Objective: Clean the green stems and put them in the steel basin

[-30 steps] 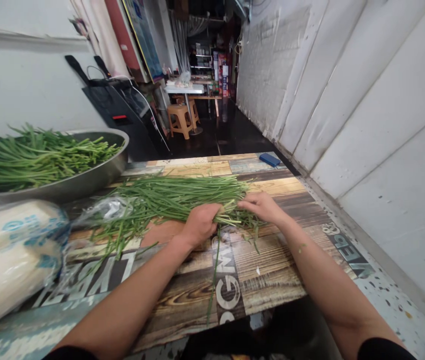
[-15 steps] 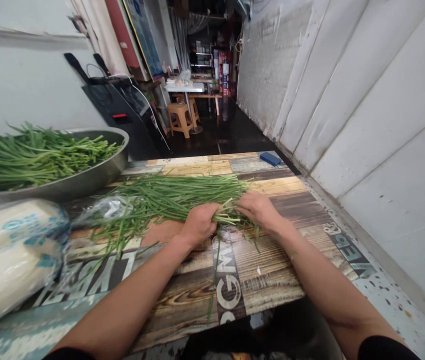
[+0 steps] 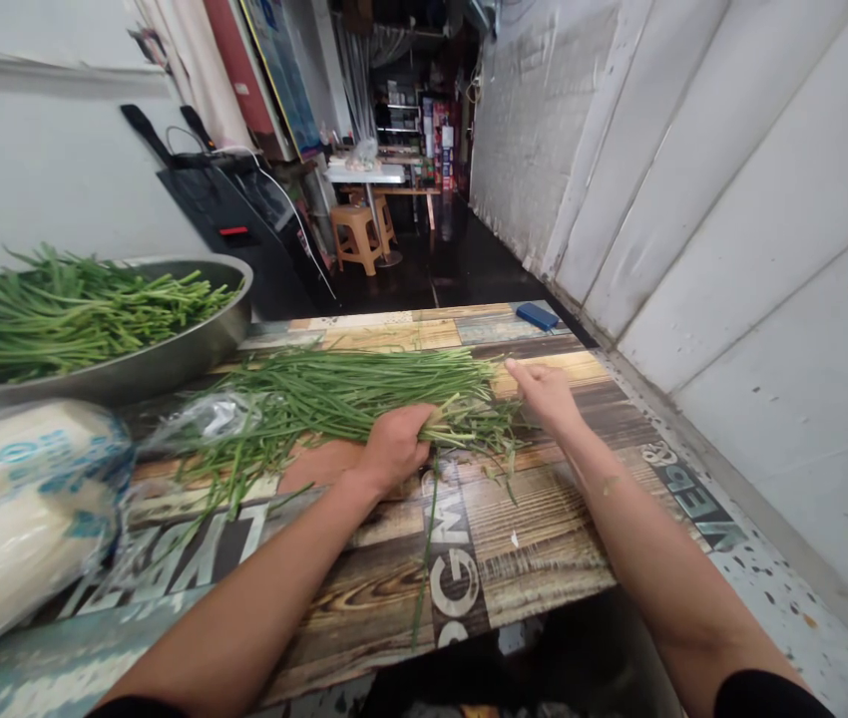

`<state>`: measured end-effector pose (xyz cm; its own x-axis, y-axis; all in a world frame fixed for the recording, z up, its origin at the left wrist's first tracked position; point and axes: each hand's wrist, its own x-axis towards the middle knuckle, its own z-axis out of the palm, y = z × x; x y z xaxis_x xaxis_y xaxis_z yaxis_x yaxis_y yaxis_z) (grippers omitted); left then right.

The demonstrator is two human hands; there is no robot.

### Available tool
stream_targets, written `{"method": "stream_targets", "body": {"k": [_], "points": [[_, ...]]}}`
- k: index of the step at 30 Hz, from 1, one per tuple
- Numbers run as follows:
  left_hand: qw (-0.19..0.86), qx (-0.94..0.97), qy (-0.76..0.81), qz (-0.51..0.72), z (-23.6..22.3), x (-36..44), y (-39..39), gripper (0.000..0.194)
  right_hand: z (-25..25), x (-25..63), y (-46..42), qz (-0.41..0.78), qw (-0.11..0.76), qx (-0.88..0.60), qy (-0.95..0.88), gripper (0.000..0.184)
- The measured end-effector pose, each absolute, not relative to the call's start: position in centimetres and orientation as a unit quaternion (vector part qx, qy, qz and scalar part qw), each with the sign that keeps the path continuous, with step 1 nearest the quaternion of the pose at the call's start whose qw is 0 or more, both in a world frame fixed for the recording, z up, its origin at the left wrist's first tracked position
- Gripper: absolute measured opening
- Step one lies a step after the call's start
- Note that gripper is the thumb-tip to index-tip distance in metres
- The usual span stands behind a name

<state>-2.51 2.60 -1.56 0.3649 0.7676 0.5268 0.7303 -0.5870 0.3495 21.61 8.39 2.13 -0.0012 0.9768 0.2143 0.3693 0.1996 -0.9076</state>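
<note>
My left hand (image 3: 398,439) is wrapped round a small bunch of garlic chives (image 3: 454,424), their pale cut ends pointing right. Just to the right, my right hand (image 3: 544,394) is raised a little, thumb and fingers pinched together. Whatever may be between those fingers is too small to make out. Behind my left hand lies a larger pile of chives (image 3: 364,379) along the table, its stem ends near my right hand. Withered scraps (image 3: 503,449) are scattered below the stem ends.
A metal basin (image 3: 225,319) heaped with chives stands at the left. In front of it lies a plastic-wrapped white package (image 3: 27,509), with clear plastic film (image 3: 221,414) beside the pile. A blue box-like object (image 3: 537,317) rests at the table's far edge. A wall (image 3: 753,199) runs along the right.
My right hand has moved away from the held stems, up and to the right. My left hand keeps its grip on the bunch in nearly the same place.
</note>
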Motion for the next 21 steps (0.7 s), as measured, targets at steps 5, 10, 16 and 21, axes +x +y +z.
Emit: {"method": "stream_targets", "body": {"k": [5,10,16,21], "points": [[0.005,0.796,0.446,0.409,-1.3,-2.6,2.6,0.029,0.2,20.8,8.8,0.158,0.328,-0.454,-0.813,0.022],[-0.04,0.728,0.479,0.489,-1.3,-2.7,2.6,0.029,-1.4,19.2,9.7,0.041,0.221,-0.406,-0.886,0.022],[-0.083,0.693,0.487,0.525,-0.7,-2.0,2.5,0.021,-1.5,17.6,9.5,-0.029,0.178,-0.436,-0.882,0.016],[-0.071,0.732,0.475,0.484,-0.9,-2.4,2.7,0.025,0.1,18.0,8.9,0.065,0.28,-0.394,-0.873,0.01]]}}
